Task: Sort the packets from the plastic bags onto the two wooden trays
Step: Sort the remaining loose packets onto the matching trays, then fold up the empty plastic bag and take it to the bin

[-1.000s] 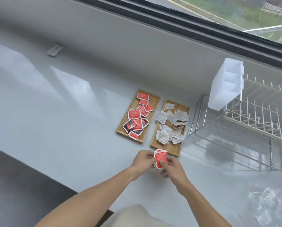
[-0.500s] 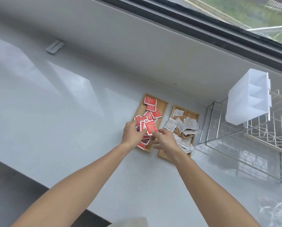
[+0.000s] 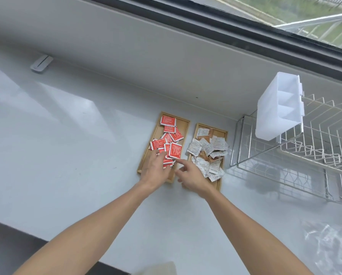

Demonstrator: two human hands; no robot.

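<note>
Two wooden trays lie side by side on the white counter. The left tray (image 3: 184, 124) holds several red packets (image 3: 175, 150). The right tray (image 3: 222, 132) holds several white and brown packets (image 3: 205, 147). My left hand (image 3: 156, 168) rests over the near end of the left tray, fingers spread on the red packets, gripping nothing. My right hand (image 3: 192, 177) hovers between the trays' near ends, index finger pointing at the red pile, holding nothing. A crumpled clear plastic bag (image 3: 328, 241) lies at the lower right.
A wire dish rack (image 3: 297, 161) stands right of the trays with a white plastic divided box (image 3: 279, 108) hung on it. A window ledge and frame run along the back. A small white plate (image 3: 41, 62) sits on the back wall at left. The counter's dark front edge is near.
Both hands carried a stack of red packets from the counter's near side to the left tray and let it go there. The hands now lie open above the pile.
</note>
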